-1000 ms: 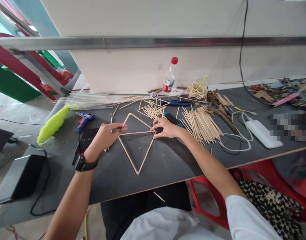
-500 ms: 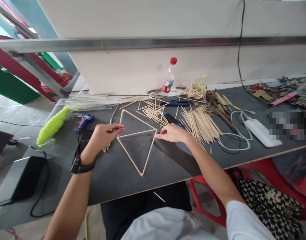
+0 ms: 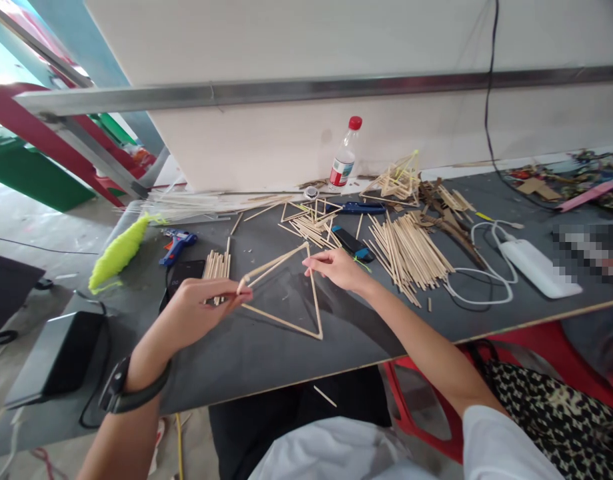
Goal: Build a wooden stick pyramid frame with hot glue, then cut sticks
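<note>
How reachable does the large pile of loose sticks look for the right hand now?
Probably yes: the pile lies close to the right hand, with nothing tall between them, though its fingers would likely have to release the stick frame first.

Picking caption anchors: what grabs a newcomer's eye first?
Probably the pale stick frame, held at a corner by the left hand and on one side by the right hand, over the grey table. Then the neon-yellow bundle, left of the blue glue gun, and the red-capped bottle at the back.
</note>
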### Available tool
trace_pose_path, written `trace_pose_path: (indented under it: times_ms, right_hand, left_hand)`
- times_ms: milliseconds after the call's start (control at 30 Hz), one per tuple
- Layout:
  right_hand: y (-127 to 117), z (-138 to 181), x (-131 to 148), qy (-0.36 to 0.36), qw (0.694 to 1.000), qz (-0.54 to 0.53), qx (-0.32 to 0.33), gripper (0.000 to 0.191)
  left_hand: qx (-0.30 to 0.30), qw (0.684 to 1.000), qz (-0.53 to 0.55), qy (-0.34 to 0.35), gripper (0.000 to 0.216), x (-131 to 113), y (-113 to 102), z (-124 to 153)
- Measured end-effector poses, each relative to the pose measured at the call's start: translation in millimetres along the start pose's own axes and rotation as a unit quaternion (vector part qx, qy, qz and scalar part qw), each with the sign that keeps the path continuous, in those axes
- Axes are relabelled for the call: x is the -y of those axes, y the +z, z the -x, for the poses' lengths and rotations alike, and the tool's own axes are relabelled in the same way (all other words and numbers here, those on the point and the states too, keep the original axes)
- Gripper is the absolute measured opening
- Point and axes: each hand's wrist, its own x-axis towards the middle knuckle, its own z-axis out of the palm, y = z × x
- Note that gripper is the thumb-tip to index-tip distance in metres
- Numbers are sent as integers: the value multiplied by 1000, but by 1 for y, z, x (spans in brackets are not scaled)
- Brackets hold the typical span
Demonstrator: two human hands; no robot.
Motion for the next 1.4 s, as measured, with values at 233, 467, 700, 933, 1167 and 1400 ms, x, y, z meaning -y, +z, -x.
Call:
trace_pose_path:
  times_ms: [233,467,700,933,1167,1400]
  right_hand:
    - [9,4,9,-35,994,-84,-62,41]
    - [8,7,14,-63,981,-172,-63,28]
    - [8,11,23,-154,939,-305,43,21]
    - [18,22,37,-166,925,-327,97,27]
    - [22,36,53,-211,936,-263,96,18]
    - [40,58,78,-249,946,-202,52,7]
  left_hand:
    - [81,994,12,67,18,-18,18,30]
    - [10,991,18,136,20,-31,28,45]
    - [-123,992,4,30,23,-12,39,56]
    - [-208,967,102,-108,28,-2,60,50]
    - [-210,937,209,-182,36,11,74,46]
    - [-208,906,297,-216,47,18,83,36]
